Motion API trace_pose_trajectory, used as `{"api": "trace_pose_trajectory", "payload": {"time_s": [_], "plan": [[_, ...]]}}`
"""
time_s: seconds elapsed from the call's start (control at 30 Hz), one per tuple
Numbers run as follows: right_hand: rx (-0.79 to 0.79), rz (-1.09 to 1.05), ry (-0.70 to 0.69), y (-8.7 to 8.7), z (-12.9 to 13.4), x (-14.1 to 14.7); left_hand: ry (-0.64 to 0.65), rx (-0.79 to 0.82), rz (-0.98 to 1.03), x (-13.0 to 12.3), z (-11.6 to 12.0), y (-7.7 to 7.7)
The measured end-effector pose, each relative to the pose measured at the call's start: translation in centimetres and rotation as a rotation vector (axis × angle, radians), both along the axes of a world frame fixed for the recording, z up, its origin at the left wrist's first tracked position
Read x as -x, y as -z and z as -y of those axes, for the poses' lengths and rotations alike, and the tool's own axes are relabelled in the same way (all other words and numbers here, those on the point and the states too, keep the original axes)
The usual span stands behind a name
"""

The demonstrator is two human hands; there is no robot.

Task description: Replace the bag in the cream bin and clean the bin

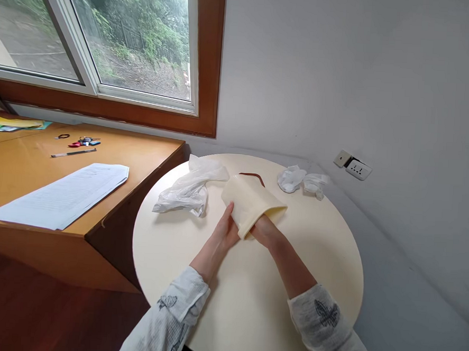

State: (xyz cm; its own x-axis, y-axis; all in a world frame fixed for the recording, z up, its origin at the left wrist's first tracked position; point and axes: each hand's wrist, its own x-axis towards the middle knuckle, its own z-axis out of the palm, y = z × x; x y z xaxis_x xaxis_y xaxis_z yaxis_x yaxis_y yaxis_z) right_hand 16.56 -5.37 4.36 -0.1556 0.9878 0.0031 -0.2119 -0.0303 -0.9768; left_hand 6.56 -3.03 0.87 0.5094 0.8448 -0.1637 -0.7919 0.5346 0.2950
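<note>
The pouch (249,197) is just right of the plastic (194,186). The left grip (228,229) is closed on its side; the right grip (265,231) is inside, its closure and hold I cannot tell. Best brace firmly with the left, working the right gently.

On the wooden table (20,178) lie a stack of printed sheets (66,194), a pen (73,153), a dark ring (64,137), a cluster of red and blue trinkets (86,142) too small to identify, and, in the far corner, a yellow folder or sheet (17,122). The round white table (250,303) bears a crumpled plastic bag (188,188) and two white wads (292,178). Behind, a brown-framed sliding window (139,37) shows green trees; a socket (359,169) and a square plate (342,158) sit on the pale wall (324,70).
</note>
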Motion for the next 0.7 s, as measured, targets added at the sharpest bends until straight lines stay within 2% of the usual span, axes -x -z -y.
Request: {"api": "trace_pose_trajectory", "payload": {"time_s": [0.1,0.17,0.3,0.43,0.5,0.57,0.7], "plan": [[-0.021,0.025,-0.006,0.2,0.5,1.2,-0.025,0.010,0.033,0.2,0.4,-0.4],[-0.043,0.167,0.002,0.4,0.6,1.8,-0.057,0.039,0.006,0.4,0.3,-0.4],[-0.071,0.472,-0.086,0.0,2.2,2.1,-0.125,0.069,-0.039,0.7,-0.1,0.0],[-0.347,0.959,-0.127,-1.5,5.1,1.8,-0.212,0.095,-0.072,0.5,0.1,0.4],[-0.439,1.168,-0.124,-1.9,5.7,1.6,-0.200,0.085,-0.080,0.3,0.3,0.4],[-0.427,1.224,-0.133,-1.8,5.0,1.5,-0.156,0.059,-0.068,0.1,0.4,0.3],[-0.303,1.108,-0.077,-0.4,1.4,2.2,-0.055,0.014,-0.033,0.1,0.2,0.3]]}}
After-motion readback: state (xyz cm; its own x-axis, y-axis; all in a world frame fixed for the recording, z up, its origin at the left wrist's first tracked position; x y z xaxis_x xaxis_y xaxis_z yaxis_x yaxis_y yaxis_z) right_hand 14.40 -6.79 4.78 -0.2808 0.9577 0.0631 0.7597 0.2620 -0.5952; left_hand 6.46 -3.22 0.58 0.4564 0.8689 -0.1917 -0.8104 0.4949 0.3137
